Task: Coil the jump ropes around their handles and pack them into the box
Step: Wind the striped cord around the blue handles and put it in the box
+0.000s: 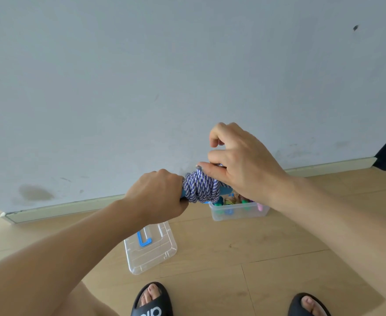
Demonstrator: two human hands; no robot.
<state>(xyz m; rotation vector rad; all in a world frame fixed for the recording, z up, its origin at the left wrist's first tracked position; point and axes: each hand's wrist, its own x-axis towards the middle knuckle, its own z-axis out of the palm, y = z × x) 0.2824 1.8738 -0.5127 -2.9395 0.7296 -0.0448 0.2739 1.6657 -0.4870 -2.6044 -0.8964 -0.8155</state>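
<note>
1. Your left hand (159, 195) is wrapped tight around the blue handles (225, 190), fingers curled round their left end, so the handles' long axis runs left to right, out toward your right hand.
2. The blue-and-white rope (200, 187) sits in a thick coil around the handles, touching your left knuckles and held up in the air above the floor (278, 252).
3. Your right hand (240, 163) comes onto the coil from its right side, thumb pressed to the top turns; the fingers are curled, and the rope's tail seems pinched beneath them.
4. The clear box (238, 213) lies directly below your right hand, already holding other coiled ropes; its lid (151, 247) lies apart, under your left arm.
</note>
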